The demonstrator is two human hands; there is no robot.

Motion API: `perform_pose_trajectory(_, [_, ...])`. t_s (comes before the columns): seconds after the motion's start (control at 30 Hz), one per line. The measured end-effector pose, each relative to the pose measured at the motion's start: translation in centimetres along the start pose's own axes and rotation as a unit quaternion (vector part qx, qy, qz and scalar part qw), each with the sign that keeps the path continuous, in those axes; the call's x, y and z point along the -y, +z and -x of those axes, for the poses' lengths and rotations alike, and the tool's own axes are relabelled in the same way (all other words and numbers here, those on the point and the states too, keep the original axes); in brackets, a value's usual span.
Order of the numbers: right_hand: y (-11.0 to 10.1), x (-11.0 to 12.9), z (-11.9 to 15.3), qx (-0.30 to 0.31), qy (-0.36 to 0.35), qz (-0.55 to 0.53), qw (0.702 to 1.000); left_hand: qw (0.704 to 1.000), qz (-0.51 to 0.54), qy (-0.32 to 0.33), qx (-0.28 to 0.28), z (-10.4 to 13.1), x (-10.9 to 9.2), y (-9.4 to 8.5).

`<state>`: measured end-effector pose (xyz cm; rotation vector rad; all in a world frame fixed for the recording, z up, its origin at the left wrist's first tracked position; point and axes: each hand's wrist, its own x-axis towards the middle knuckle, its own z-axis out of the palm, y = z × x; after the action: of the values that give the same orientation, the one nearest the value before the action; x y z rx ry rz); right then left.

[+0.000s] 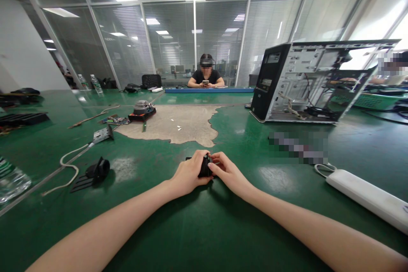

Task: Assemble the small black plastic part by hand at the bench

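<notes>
A small black part (205, 167) is held between my two hands, low over the green table (178, 229). My left hand (190, 173) wraps round it from the left, with the thumb below and the fingers over the top. My right hand (227, 171) pinches its right side with thumb and fingertips. Much of the part is hidden by my fingers, so its exact shape cannot be made out.
An open computer case (277, 83) stands at the back right, a white power strip (366, 195) in front. At left lie a black plastic part (98, 170), a metal bracket (102, 134), a cable and a bottle (12, 180). A person (206, 74) sits opposite.
</notes>
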<state>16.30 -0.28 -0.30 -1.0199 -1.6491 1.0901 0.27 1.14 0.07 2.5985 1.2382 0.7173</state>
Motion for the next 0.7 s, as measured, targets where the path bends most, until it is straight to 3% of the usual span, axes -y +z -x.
perform_pose_trajectory(0.2, [0.1,0.4,0.3,-0.01,-0.055,0.016,0.998,1.0,0.003,0.003,0.005,0.0,0.0,0.0])
perform_pose_trajectory(0.5, [0.2,-0.4,0.0,-0.004,-0.008,0.007,1.0,1.0,0.0,-0.005,-0.002,0.0,0.1,0.2])
perform_pose_trajectory(0.7, [0.2,0.4,0.4,-0.01,-0.064,0.029,0.997,1.0,0.005,-0.001,0.004,0.1,0.0,-0.1])
